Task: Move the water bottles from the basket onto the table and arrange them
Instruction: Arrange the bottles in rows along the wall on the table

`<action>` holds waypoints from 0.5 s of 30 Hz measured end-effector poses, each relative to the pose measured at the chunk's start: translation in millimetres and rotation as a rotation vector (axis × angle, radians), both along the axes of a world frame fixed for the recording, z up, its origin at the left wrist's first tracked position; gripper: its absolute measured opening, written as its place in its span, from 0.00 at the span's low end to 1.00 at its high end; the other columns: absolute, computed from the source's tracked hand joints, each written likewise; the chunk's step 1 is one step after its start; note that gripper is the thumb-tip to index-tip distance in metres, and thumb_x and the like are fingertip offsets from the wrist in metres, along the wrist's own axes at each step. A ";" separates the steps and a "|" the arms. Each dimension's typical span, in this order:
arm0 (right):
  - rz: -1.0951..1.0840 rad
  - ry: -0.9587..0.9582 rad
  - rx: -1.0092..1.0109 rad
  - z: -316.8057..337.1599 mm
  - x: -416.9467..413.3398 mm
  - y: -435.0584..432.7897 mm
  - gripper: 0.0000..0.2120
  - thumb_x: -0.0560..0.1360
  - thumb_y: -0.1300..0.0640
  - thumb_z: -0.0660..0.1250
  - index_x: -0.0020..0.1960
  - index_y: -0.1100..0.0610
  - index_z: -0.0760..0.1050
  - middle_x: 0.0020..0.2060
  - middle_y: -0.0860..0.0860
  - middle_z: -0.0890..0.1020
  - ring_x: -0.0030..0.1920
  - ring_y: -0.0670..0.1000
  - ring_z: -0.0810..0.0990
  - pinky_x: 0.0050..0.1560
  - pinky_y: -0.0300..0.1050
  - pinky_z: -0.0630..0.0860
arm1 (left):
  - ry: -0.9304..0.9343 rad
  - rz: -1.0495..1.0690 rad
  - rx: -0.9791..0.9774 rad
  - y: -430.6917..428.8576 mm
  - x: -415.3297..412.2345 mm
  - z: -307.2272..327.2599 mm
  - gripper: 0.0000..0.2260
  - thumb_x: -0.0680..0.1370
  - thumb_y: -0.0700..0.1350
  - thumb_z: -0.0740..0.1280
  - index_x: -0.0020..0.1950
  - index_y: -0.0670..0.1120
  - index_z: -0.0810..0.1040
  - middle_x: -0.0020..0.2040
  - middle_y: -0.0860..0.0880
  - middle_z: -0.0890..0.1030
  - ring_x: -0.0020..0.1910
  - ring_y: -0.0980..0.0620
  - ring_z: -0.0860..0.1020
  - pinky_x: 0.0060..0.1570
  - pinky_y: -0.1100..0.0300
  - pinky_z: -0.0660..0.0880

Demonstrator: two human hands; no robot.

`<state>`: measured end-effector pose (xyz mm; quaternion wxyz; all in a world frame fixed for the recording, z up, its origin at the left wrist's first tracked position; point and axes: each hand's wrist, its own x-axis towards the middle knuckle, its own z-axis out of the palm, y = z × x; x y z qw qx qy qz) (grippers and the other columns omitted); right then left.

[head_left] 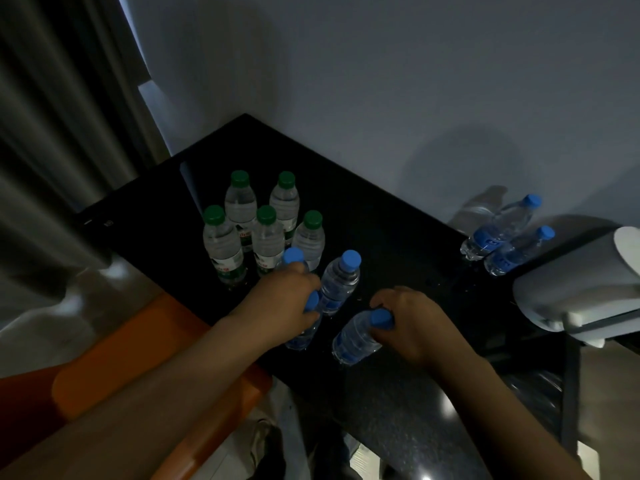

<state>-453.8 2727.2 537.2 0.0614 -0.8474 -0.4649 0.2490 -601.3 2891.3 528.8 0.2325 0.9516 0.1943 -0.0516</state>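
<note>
Several green-capped water bottles (pixel 266 233) stand in a cluster on the black table (pixel 388 237). In front of them stand blue-capped bottles. My left hand (pixel 287 299) grips two of them, one behind (pixel 293 256) and one nearer (pixel 304 336). A third blue-capped bottle (pixel 341 280) stands free just right of that hand. My right hand (pixel 412 323) grips the neck of a fourth blue-capped bottle (pixel 356 337), which stands on the table near the front edge. Two more blue-capped bottles (pixel 498 230) stand at the table's far right by the wall.
An orange chair back (pixel 138 344) sits left of the table under my left arm. A white object (pixel 581 285) lies at the right edge. Grey curtains (pixel 52 150) hang at the left. The wall runs behind the table.
</note>
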 end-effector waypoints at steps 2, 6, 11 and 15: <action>-0.005 0.020 0.010 -5.9 1.1 -0.6 0.11 0.71 0.48 0.70 0.48 0.42 0.69 0.45 0.42 0.69 0.43 0.42 0.72 0.41 0.35 0.70 | -0.002 0.011 -0.007 -0.6 1.5 -2.6 0.17 0.76 0.49 0.67 0.63 0.47 0.72 0.61 0.47 0.69 0.56 0.48 0.73 0.49 0.61 0.67; -0.005 0.036 0.042 -15.4 3.2 -2.0 0.13 0.70 0.51 0.71 0.46 0.42 0.68 0.46 0.43 0.70 0.45 0.42 0.73 0.39 0.34 0.68 | -0.015 0.038 -0.064 -0.9 2.4 -6.3 0.13 0.76 0.46 0.67 0.59 0.44 0.73 0.60 0.45 0.69 0.54 0.48 0.73 0.49 0.60 0.68; 0.020 -0.016 0.085 -15.8 4.5 -5.4 0.11 0.70 0.49 0.71 0.46 0.43 0.68 0.44 0.43 0.72 0.42 0.40 0.73 0.39 0.33 0.69 | -0.038 0.040 -0.084 -0.2 0.7 -9.1 0.11 0.74 0.43 0.69 0.54 0.44 0.73 0.57 0.46 0.70 0.51 0.48 0.73 0.48 0.59 0.70; -0.029 -0.018 0.075 -13.8 5.7 -8.8 0.11 0.71 0.48 0.70 0.47 0.45 0.69 0.42 0.44 0.75 0.41 0.41 0.76 0.40 0.35 0.74 | -0.066 0.027 -0.098 0.7 -1.3 -10.0 0.10 0.74 0.43 0.69 0.53 0.43 0.74 0.55 0.46 0.70 0.46 0.53 0.70 0.44 0.61 0.66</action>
